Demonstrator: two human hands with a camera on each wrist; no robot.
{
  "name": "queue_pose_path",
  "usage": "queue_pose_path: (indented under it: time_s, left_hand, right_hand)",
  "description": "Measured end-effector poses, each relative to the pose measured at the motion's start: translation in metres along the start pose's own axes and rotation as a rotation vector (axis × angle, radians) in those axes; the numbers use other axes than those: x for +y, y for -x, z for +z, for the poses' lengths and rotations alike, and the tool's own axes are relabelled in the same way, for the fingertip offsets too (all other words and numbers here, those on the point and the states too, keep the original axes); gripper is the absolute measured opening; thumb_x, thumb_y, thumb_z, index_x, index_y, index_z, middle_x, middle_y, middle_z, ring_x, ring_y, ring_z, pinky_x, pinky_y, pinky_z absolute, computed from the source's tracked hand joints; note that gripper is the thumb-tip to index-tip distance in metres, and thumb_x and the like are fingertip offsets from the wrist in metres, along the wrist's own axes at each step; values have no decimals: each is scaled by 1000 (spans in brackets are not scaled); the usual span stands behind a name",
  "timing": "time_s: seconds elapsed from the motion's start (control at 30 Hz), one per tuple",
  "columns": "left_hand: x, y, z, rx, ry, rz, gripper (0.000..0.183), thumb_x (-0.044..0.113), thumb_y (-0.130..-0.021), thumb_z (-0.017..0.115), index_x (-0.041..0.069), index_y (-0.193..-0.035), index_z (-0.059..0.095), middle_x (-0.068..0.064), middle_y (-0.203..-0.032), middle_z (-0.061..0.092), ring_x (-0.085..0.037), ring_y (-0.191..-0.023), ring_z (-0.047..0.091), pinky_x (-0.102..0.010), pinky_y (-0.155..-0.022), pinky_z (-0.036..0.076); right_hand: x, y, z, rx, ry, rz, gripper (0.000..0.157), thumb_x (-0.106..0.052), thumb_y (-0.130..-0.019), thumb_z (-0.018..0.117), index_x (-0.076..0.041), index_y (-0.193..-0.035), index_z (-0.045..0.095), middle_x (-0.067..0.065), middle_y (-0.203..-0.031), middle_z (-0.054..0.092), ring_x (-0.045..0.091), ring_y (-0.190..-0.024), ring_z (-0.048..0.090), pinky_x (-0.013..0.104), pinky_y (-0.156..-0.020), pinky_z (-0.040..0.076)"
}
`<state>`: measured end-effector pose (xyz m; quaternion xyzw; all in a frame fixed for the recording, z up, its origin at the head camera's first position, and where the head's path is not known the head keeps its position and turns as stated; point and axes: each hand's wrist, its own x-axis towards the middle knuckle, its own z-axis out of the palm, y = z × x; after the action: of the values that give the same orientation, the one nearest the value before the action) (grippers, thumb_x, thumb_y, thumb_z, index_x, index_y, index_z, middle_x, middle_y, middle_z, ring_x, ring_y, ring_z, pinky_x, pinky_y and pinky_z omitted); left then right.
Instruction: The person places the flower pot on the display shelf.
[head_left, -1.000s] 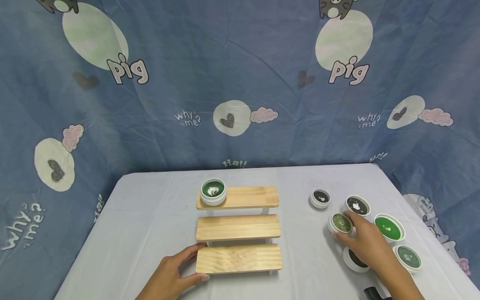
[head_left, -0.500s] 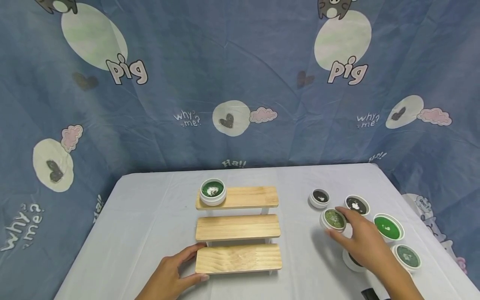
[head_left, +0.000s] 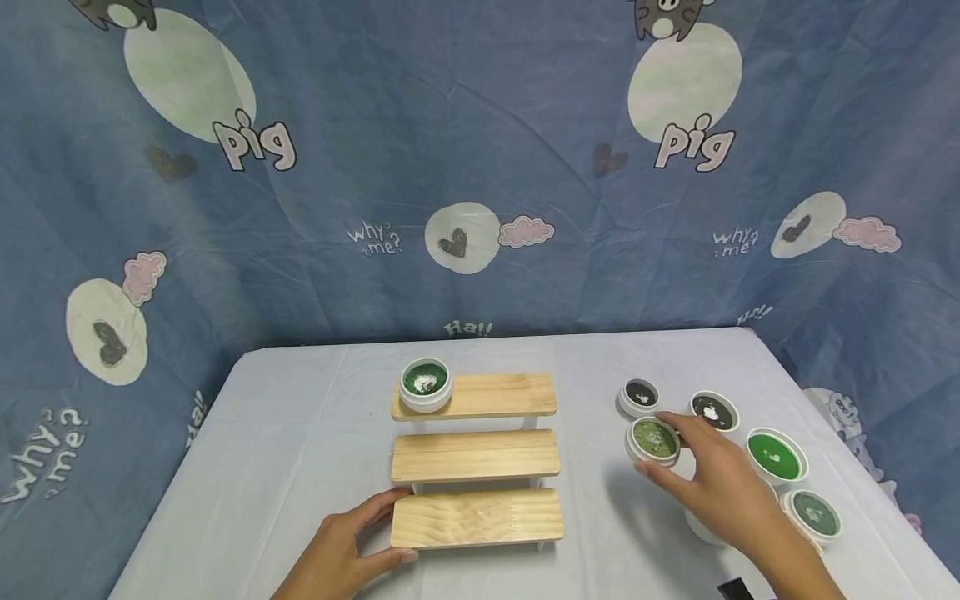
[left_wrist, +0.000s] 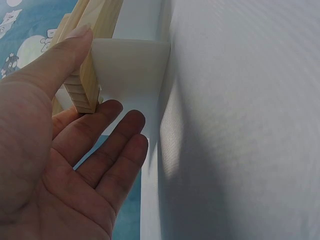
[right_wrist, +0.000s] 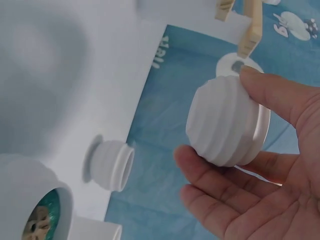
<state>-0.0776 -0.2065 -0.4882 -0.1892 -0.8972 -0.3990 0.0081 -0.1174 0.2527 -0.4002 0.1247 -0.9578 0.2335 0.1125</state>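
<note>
The right hand has its thumb and fingers clamped on a mossy pot – a little white one with a bumpy green top and ridges round its side. It is up above the white worktop, and a soft shadow lies under it. The mossy pot is between the wooden stand and the right edge of the worktop.

The left hand is clamped on the left end of the stand's lowest step. Its thumb is on the near side of the wood and a finger is on the far side. The other fingers lie loose near a white leg.

The stand has three steps, and the highest is closest to the far edge. On that step's left end sits a dark green pot with a white patch.

A small dark pot stands just past the mossy one. Towards the right edge are a black-topped pot, a bright green pot and a grey-green pot. One more white pot is partly hidden by the right hand. A blue cloth hangs behind the far edge.
</note>
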Motion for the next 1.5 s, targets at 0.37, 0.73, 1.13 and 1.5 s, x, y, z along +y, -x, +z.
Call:
queue_pose_path:
  time_s: [0.37, 0.73, 1.13, 1.5]
  left_hand:
    - [0, 0, 1, 37, -20, 53, 68, 45, -84, 86, 13, -140, 64, -4, -135, 70, -21, -123, 66, -35, -98, 57]
    - [-3, 2, 4, 57, -22, 97, 66, 42, -84, 88, 13, -139, 65, -7, -133, 71, -20, -120, 67, -33, -97, 58]
    - [-3, 2, 3, 57, -21, 83, 67, 43, -84, 88, 15, -140, 64, -5, -133, 71, -19, -121, 66, -32, -97, 57]
    - [-1, 2, 2, 45, -16, 58, 67, 45, -84, 87, 15, -140, 64, -5, -134, 71, -20, -122, 66, -35, -98, 57]
  right_hand:
    - [-6, 0, 5, 61, -17, -94, 65, -33, -83, 92, -9, -137, 64, 3, -117, 71, 24, -103, 68, 49, -85, 57]
    - [-20, 1, 15, 41, -81, -120, 64, -34, -83, 91, -11, -136, 65, 0, -122, 71, 21, -108, 69, 49, -88, 59]
    - [-29, 0, 16, 35, -98, -128, 65, -33, -83, 91, -11, -138, 63, -3, -125, 70, 14, -108, 67, 43, -85, 60]
    - [-34, 0, 12, 78, -104, -162, 66, -30, -83, 92, -12, -139, 62, -2, -125, 69, 12, -99, 66, 40, -80, 59]
